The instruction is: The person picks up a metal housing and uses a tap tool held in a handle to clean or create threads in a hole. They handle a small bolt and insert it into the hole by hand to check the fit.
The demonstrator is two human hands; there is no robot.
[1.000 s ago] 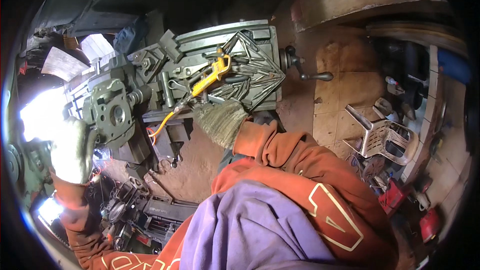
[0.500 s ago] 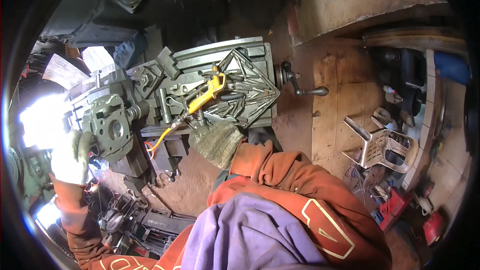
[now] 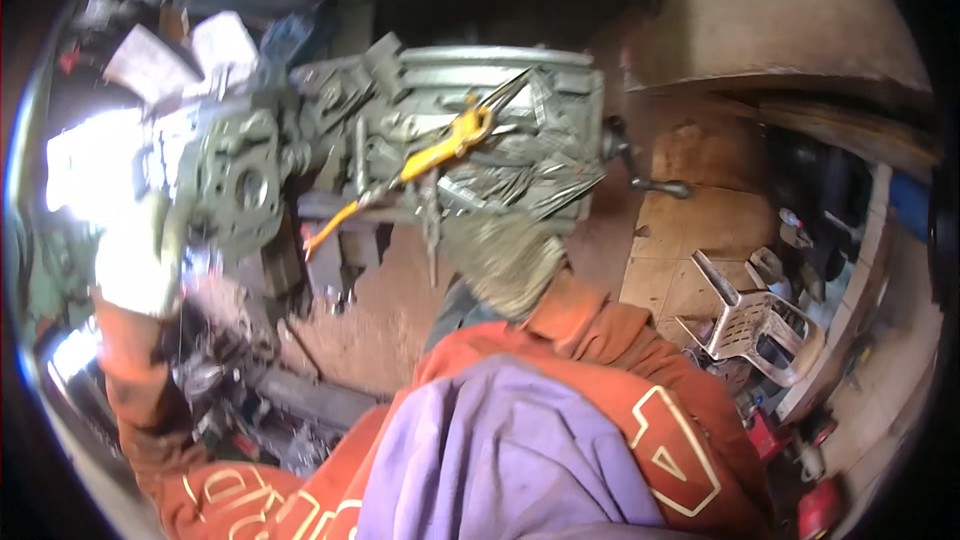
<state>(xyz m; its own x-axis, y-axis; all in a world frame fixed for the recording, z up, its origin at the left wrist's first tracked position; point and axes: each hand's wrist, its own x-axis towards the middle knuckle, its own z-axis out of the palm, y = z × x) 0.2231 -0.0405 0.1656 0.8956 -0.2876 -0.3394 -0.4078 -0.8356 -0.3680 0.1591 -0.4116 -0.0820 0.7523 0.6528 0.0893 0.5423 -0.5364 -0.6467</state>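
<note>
My left hand (image 3: 137,258), in a pale glove washed out by bright light, is at the left edge of a grey metal casting (image 3: 240,185) with a round bore and bolt holes. Its fingers point upward, apparently stretched out; whether they touch the casting is unclear. My right hand (image 3: 505,258), in a dirty knitted glove, is at the front edge of the machine table (image 3: 480,57). A slim metal rod (image 3: 432,235) sticks out past that edge at its fingertips and appears held. A yellow air blow gun (image 3: 440,148) with an orange hose (image 3: 328,232) lies over the table.
Many loose metal bits (image 3: 520,165) lie in a tray on the table. A crank handle (image 3: 660,186) juts from its right end. A broken plastic chair (image 3: 755,330) stands on the floor at right. Machine parts (image 3: 290,390) crowd the lower left.
The view has shifted and blurred, so the table sits further right. The metal rod now shows beside my right hand's fingers. My left hand stays beside the casting.
</note>
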